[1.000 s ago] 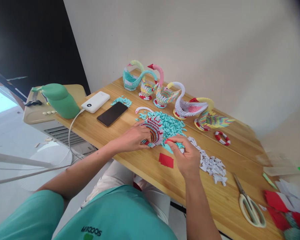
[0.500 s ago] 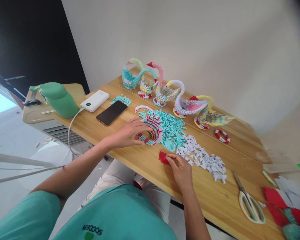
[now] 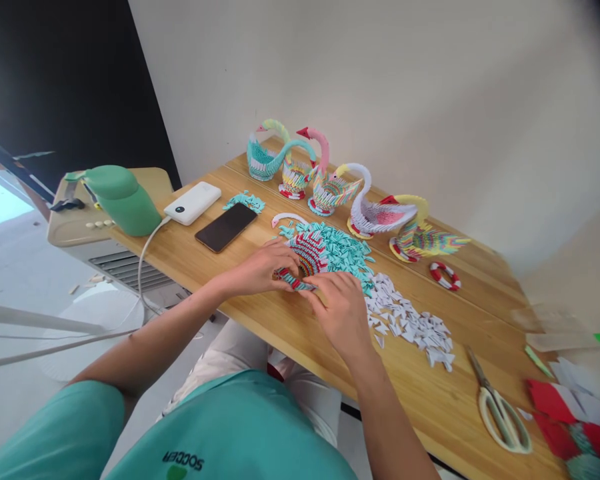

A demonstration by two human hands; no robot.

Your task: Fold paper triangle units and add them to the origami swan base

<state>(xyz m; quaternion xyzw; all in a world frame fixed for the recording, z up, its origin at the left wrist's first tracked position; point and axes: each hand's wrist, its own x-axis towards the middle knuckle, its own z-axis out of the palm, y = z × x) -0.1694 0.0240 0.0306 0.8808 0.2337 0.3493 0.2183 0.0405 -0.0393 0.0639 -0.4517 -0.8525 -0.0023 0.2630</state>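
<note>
A round basket of folded paper pieces (image 3: 312, 251), banded in red, white and teal, stands near the table's front edge. My left hand (image 3: 265, 268) curls around its left rim, thumb on the near side. At the near rim, my right hand (image 3: 341, 308) pinches with thumb and fingers; whether a small paper piece is between the fingertips cannot be made out. Behind the basket lie a heap of teal folded pieces (image 3: 347, 248) and a curved white swan neck (image 3: 289, 217). White folded pieces (image 3: 413, 320) spread out to the right of my right hand.
Several finished paper swans (image 3: 380, 215) line the back of the wooden table. A red-and-white ring (image 3: 445, 275) and scissors (image 3: 503, 413) lie right. To the left are a phone (image 3: 227, 227), a cabled power bank (image 3: 193, 203) and a green bottle (image 3: 130, 203).
My right hand has moved from a small red paper on the table up and left to the basket's near rim. That red paper no longer shows. My left hand stays at the basket.
</note>
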